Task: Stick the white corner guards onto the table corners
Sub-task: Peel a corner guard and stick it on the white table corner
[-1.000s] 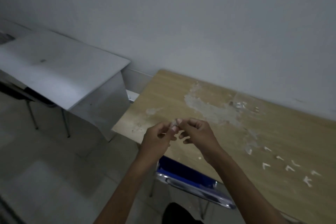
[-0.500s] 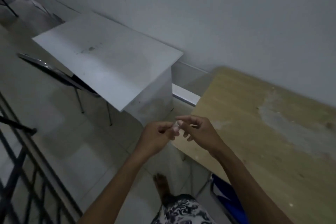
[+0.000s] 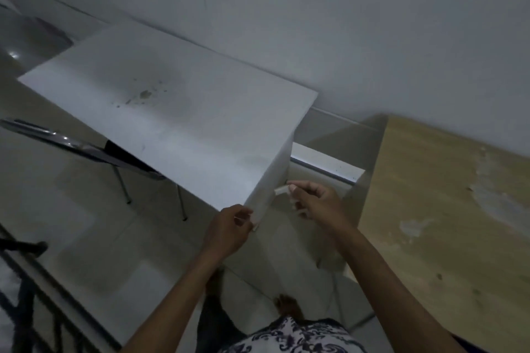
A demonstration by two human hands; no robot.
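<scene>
Change since half a second ago: the two hands have parted, where they met round one small white piece in mid-air; the view has swung so the white table now fills the middle and the wooden table sits at 3 o'clock.
Left hand (image 3: 229, 231): at the near corner of the white table (image 3: 160, 112), fingers curled in a pinch on something thin and pale at the corner's edge; whether that is a peeled backing or part of a guard I cannot tell.
Right hand (image 3: 312, 203): at 2 o'clock from the left hand, thumb and forefinger pinching a small white corner guard (image 3: 280, 190) just beside the table's side panel, not yet pressed on.
Target corner (image 3: 253, 216): between the two hands, low and pale against a pale floor.
Risk, alignment: white on white in dim light makes the edge hard to read; the guard may go on skewed.
Risk, adhesive: fingers on the sticky face would weaken the bond.
Risk, grip: a light pinch on so small a piece could let it drop.
Wooden table (image 3: 447, 209): scuffed, patchy top at 3 o'clock.
</scene>
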